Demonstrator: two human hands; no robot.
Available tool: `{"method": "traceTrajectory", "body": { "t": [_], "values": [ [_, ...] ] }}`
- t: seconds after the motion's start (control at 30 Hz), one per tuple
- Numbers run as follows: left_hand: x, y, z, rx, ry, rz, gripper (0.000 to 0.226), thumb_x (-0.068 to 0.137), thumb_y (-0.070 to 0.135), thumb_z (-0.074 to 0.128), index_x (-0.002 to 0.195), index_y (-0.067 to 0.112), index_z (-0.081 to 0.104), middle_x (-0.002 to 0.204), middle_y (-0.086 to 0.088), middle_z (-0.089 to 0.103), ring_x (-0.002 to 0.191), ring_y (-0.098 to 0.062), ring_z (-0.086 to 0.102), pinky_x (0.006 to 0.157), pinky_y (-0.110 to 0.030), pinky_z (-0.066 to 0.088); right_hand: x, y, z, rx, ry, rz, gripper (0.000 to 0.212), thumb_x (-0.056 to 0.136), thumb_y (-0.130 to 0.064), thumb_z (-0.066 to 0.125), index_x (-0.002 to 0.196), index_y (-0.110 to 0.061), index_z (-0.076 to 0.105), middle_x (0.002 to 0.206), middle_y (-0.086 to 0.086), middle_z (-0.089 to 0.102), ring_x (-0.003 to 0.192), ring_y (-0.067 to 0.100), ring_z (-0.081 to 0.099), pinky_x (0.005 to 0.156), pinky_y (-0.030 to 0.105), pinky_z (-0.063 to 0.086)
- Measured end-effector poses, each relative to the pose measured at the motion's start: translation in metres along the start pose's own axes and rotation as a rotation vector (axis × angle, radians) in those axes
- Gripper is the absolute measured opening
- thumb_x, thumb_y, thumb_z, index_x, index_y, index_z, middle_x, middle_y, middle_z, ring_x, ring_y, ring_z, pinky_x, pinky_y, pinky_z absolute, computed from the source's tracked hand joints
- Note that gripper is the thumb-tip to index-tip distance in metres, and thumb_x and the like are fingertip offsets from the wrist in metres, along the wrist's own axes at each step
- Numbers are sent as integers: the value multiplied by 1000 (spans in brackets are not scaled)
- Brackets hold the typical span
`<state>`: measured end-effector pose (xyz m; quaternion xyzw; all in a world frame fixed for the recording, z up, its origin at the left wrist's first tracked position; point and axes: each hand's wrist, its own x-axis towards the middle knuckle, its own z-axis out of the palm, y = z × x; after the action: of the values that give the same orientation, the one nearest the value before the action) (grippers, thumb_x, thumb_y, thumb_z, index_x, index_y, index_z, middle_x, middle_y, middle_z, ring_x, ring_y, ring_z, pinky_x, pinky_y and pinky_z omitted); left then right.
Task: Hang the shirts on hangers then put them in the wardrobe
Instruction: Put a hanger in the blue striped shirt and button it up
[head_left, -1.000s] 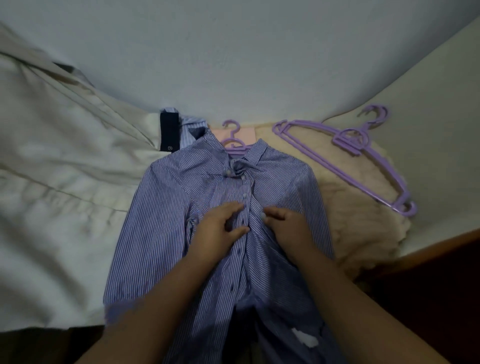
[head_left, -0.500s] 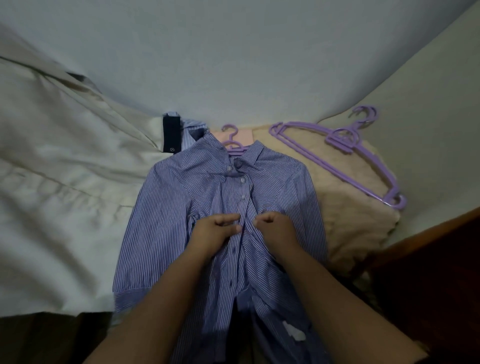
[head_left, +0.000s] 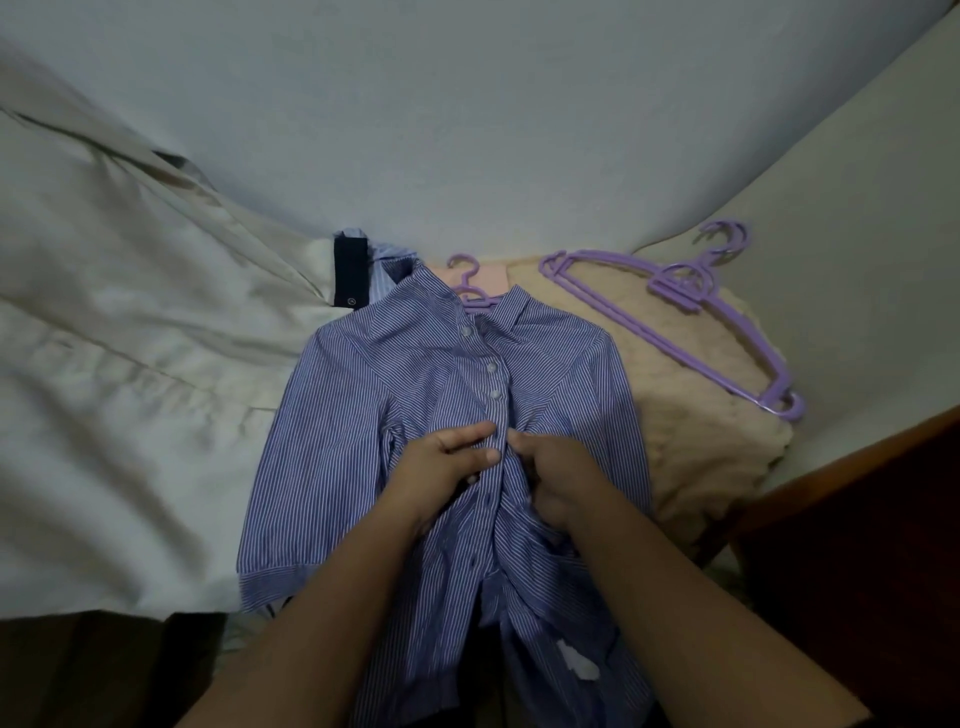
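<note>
Blue-and-white striped button-up shirt lies flat, top buttons fastened, purple plastic hanger hook at its collar | left hand and right hand pinch its placket mid-chest | spare purple hangers right of shirt

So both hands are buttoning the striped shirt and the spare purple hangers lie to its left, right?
Not quite. The head view shows both hands, left hand and right hand, at the striped shirt's button placket, but the spare purple hangers lie to its right.
</note>
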<state>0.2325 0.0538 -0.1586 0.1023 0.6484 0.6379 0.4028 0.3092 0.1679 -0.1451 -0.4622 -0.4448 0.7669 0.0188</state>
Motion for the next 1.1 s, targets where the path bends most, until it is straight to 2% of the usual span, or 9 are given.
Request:
{"method": "traceTrajectory", "body": {
  "t": [0.1, 0.3, 0.4, 0.5, 0.57, 0.63, 0.73, 0.9, 1.1],
  "values": [
    [0, 3, 0, 15, 1, 11, 24, 80, 5, 73, 95, 23, 74, 73, 3, 66, 58, -7, 49, 65, -20, 46, 1, -1, 0, 83, -30, 5, 24, 94, -10, 53, 113, 1, 63, 101, 21, 69, 86, 32, 68, 69, 39, 56],
    [2, 4, 1, 38, 27, 38, 15, 82, 10, 73, 89, 23, 76, 71, 0, 66, 56, -8, 48, 59, -20, 43, 0, -2, 3, 26, -32, -36, 24, 95, -7, 51, 115, 3, 61, 100, 21, 69, 87, 29, 68, 67, 34, 55],
    [5, 4, 2, 8, 42, 45, 17, 78, 6, 76, 88, 20, 76, 76, -4, 71, 66, -14, 55, 62, -23, 44, -5, -5, 2, -19, -38, -81, 23, 95, -9, 51, 109, 4, 63, 78, 13, 69, 64, 18, 68, 49, 23, 50],
    [7, 4, 1, -5, 50, 52, 19, 76, 4, 76, 90, 18, 75, 78, -6, 70, 63, -13, 55, 60, -23, 44, -7, -7, -2, -84, -30, -145, 19, 93, -14, 53, 82, -2, 63, 45, -3, 55, 35, 6, 49, 35, 16, 33],
    [7, 4, 1, -18, 55, 62, 21, 75, 4, 77, 91, 16, 74, 81, -9, 70, 66, -15, 57, 60, -23, 44, -5, -6, -5, -196, -6, -273, 21, 91, -15, 58, 70, -13, 60, 42, -10, 52, 39, 4, 48, 39, 17, 36],
    [7, 5, 2, -38, 53, 70, 22, 75, 2, 76, 93, 15, 74, 79, -8, 71, 65, -13, 58, 58, -21, 45, -5, -6, -4, -273, 25, -394, 7, 87, -14, 63, 92, -12, 68, 67, -6, 65, 63, 7, 59, 57, 20, 47],
    [8, 5, 3, -32, 45, 67, 26, 75, -1, 75, 98, 12, 72, 72, -1, 67, 53, -5, 56, 53, -17, 44, -6, -8, -4, -400, 74, -487, 31, 84, -14, 66, 115, -11, 61, 96, 5, 66, 80, 11, 61, 63, 17, 45],
    [11, 0, 1, -5, 52, 54, 29, 74, -1, 77, 100, 11, 72, 66, -1, 55, 48, -8, 44, 50, -20, 39, -4, -12, -6, -538, 42, -560, 27, 84, -11, 67, 108, -17, 59, 68, -6, 58, 48, -6, 51, 44, 4, 36],
    [11, 3, -1, -16, -8, 36, 31, 76, -3, 74, 105, 7, 71, 75, -7, 68, 60, -7, 62, 61, -17, 48, 2, -16, -8, -582, -23, -560, 19, 85, -4, 60, 92, -20, 55, 55, 3, 51, 43, 10, 39, 39, 15, 33]
  ]
}}
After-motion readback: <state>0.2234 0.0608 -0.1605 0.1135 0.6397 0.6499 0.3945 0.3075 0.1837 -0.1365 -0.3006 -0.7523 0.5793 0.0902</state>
